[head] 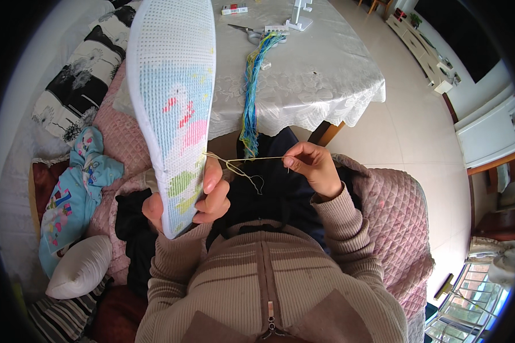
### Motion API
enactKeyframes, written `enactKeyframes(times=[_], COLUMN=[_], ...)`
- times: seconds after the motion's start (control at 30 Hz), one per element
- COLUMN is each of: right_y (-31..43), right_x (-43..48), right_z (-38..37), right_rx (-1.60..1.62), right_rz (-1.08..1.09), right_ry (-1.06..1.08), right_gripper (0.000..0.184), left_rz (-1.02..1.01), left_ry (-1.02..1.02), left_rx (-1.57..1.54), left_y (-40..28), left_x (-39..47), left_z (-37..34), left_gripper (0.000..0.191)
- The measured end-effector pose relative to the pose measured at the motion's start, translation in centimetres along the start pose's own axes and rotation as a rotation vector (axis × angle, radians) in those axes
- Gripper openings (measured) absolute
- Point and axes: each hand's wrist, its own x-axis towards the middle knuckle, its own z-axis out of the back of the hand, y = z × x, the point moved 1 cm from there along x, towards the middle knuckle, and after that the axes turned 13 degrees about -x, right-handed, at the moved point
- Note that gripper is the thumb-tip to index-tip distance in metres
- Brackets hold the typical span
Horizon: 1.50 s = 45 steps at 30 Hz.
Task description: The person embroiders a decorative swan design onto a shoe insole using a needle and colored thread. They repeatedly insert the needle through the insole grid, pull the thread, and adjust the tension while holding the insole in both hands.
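My left hand grips the narrow end of a cross-stitch insole, thumb on one edge and fingers on the other. The insole stands tilted up toward me, with a printed pattern in blue, pink, red and green on its white mesh. From its right edge a yellow thread runs taut to my right hand, pinched between thumb and forefinger. Loose thread loops hang below that line. Whether a needle is in my fingers cannot be made out.
A hank of blue, green and yellow embroidery threads hangs over the front edge of the lace-covered table. Scissors, a small box and a white stand lie behind. A white pillow rests at left on the sofa.
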Motion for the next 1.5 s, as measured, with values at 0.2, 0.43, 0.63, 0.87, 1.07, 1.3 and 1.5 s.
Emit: enactKeyframes(times=[0.2,0.43,0.63,0.87,1.07,1.3,1.5], right_y=[-7.7,-0.6,9.7,10.4,10.4,10.4,10.5], right_x=[-1.8,-1.3,-2.2,-2.2,-2.6,-2.7,-2.4], right_z=[4.1,1.3,-2.3,-3.3,-3.0,-3.2,-2.8], right_rx=[-0.592,-0.463,-0.724,-0.803,-0.728,-0.661,-0.661], right_rz=[-0.414,-0.028,0.778,0.678,0.710,0.715,0.708], right_ry=[-0.095,-0.513,-0.607,-0.604,-0.566,-0.546,-0.459], right_gripper=[0.018,0.030,0.031,0.033,0.029,0.027,0.023], left_rz=[0.141,0.060,-0.156,-0.253,-0.209,-0.256,-0.231], left_ry=[0.039,-0.381,-0.436,-0.407,-0.415,-0.383,-0.370], left_rx=[0.110,0.564,1.183,1.246,1.329,1.248,1.100], left_y=[-1.4,1.5,3.7,4.3,3.9,4.2,4.2], left_x=[0.0,0.2,1.0,0.6,0.2,0.2,-0.1], left_z=[0.9,0.7,1.0,0.1,-2.1,-2.8,-2.7], left_gripper=[0.059,0.048,0.042,0.044,0.024,0.020,0.021])
